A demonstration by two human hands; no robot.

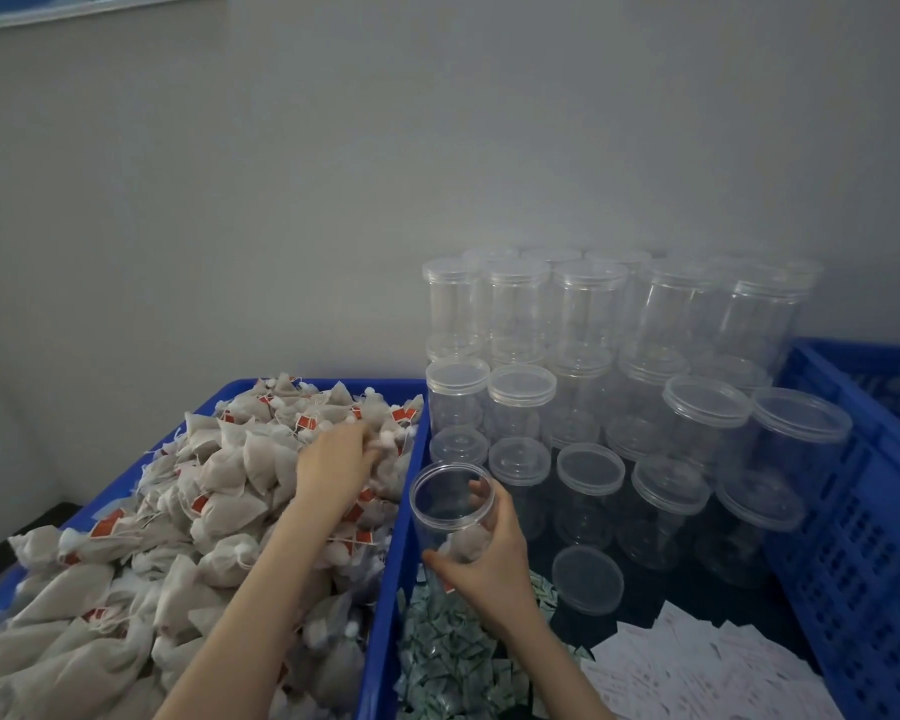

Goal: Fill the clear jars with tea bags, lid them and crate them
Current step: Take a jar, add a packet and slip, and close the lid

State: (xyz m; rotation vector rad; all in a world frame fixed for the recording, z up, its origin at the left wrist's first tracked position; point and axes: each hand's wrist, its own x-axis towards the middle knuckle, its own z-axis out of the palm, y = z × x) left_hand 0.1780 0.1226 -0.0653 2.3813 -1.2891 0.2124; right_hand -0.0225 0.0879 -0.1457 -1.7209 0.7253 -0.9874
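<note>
My right hand (484,558) grips an open clear jar (452,504), tilted toward the left, with a tea bag or two at its bottom. My left hand (336,462) reaches into the heap of tea bags (178,527) in the blue tray (385,589), its fingers curled among the bags; whether it holds one is hidden. A loose clear lid (587,579) lies flat to the right of my right hand. Several lidded empty clear jars (645,407) stand stacked behind it.
A blue slatted crate (863,511) stands at the right. Small green-grey sachets (453,662) lie in a pile under my right wrist, and white paper slips (707,667) lie at the bottom right. A pale wall closes the back.
</note>
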